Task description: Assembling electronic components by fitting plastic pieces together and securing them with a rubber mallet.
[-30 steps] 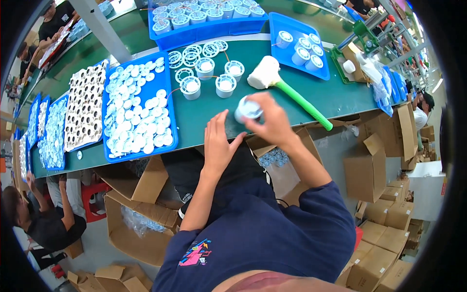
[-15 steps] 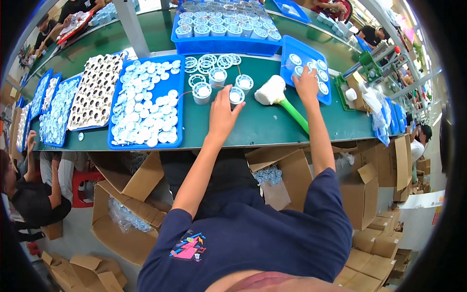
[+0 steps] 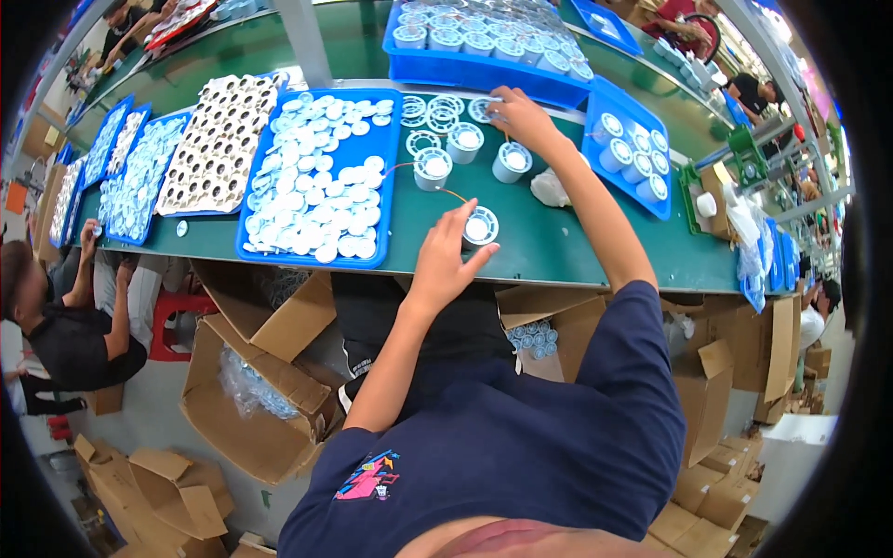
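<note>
My left hand (image 3: 445, 259) has its thumb and fingers around a small white cylindrical cup (image 3: 480, 227) near the table's front edge. My right hand (image 3: 523, 119) reaches farther out and pinches the edge of a flat white slotted ring (image 3: 482, 110). More loose rings (image 3: 441, 113) lie beside it. Between my hands stand more white cups, one at the left (image 3: 433, 170), one behind (image 3: 464, 141) and one at the right (image 3: 512, 162); thin reddish wires show on some. A mallet's white head (image 3: 551, 189) shows beside my right forearm, which hides its handle.
A blue tray of round white caps (image 3: 249, 244) lies at the left, beside a pale moulded tray (image 3: 167, 200). A blue bin full of cups (image 3: 484, 73) stands behind. At the right are a blue tray with several cups (image 3: 662, 206) and a green press (image 3: 744, 149).
My right hand has left the blue tray at the right and moved left to the rings. My left hand has drawn its cup nearer the front edge. The whole view has shifted.
</note>
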Available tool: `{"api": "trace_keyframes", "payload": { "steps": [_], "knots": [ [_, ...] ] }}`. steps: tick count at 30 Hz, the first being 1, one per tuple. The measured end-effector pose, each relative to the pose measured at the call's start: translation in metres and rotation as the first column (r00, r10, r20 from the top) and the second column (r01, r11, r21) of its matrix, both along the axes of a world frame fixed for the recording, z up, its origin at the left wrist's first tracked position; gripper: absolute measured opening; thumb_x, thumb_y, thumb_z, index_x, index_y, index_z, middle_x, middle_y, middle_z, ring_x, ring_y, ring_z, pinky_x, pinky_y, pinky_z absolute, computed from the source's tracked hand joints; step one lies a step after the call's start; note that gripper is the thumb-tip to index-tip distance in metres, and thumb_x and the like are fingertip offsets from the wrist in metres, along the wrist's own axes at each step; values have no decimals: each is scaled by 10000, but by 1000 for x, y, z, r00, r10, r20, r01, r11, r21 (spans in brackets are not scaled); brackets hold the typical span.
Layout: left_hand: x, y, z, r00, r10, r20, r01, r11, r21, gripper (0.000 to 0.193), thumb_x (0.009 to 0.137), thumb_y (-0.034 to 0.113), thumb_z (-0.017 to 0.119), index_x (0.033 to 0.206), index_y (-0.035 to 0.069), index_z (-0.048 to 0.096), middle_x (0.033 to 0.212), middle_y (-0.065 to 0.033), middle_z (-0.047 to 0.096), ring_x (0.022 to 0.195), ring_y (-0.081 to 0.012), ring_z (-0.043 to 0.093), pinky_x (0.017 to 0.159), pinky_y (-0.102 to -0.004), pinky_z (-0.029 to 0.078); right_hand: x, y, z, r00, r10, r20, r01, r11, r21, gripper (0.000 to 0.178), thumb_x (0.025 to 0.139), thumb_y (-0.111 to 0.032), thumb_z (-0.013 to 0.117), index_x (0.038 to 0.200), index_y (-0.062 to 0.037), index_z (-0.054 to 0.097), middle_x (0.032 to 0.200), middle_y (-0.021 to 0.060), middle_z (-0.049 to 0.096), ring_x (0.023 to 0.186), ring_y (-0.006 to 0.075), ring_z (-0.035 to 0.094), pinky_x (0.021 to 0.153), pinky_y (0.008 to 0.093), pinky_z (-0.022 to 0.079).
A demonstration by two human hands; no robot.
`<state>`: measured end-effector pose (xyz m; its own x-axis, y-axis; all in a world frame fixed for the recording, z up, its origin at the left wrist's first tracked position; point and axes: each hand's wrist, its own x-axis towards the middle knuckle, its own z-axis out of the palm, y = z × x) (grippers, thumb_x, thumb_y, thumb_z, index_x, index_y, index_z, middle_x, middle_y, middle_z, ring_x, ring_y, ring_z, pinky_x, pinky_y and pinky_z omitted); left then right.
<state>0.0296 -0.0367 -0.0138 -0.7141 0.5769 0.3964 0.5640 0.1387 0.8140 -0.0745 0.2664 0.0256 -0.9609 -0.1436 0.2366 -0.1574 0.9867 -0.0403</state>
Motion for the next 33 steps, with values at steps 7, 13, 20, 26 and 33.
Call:
{"api": "trace_keyframes", "payload": {
  "steps": [7,13,20,26,33],
  "knots": [
    [-3,-2,-5,998,-58,7,57,995,77,591,938,274,717,1444,48,512,1361,-198,584,1217,-389,580,1026,-448,457,36,27,-2,935,-44,-352,-52,964,-259,277,862,-145,738,1056,-7,598,1329,277,566,1221,452,562,1015,464,479],
    [-6,-3,-5,998,-51,28,50,998,49,709,861,184,792,1469,20,465,1335,-202,602,1225,-382,593,1054,-439,453,163,-72,49,942,-294,-161,132,767,-627,382,890,-194,722,1196,-1,599,1086,181,682,927,293,681,824,370,540],
    [-3,3,-8,1000,-6,-3,6,1000,11,761,848,161,815,1481,-2,424,1289,-212,611,1150,-392,608,978,-457,479,229,-113,-26,948,-279,-156,225,929,-293,478,842,-190,804,1254,-28,624,1310,151,645,1181,345,604,998,429,482],
    [1,2,-9,999,21,26,-22,999,24,805,836,166,830,1502,5,407,1292,-206,616,1159,-381,609,989,-452,479,234,-120,-25,935,-300,-187,200,886,-419,547,791,-111,826,1289,-11,621,1287,170,635,1148,352,613,991,437,492],
    [2,3,-16,993,72,89,-74,997,26,964,719,37,841,1541,14,336,1262,-177,653,1161,-389,625,1002,-459,489,193,-178,-7,893,-227,-388,18,880,-475,669,718,-190,901,1290,24,626,1222,175,593,1090,354,599,898,428,530]
  ]
}}
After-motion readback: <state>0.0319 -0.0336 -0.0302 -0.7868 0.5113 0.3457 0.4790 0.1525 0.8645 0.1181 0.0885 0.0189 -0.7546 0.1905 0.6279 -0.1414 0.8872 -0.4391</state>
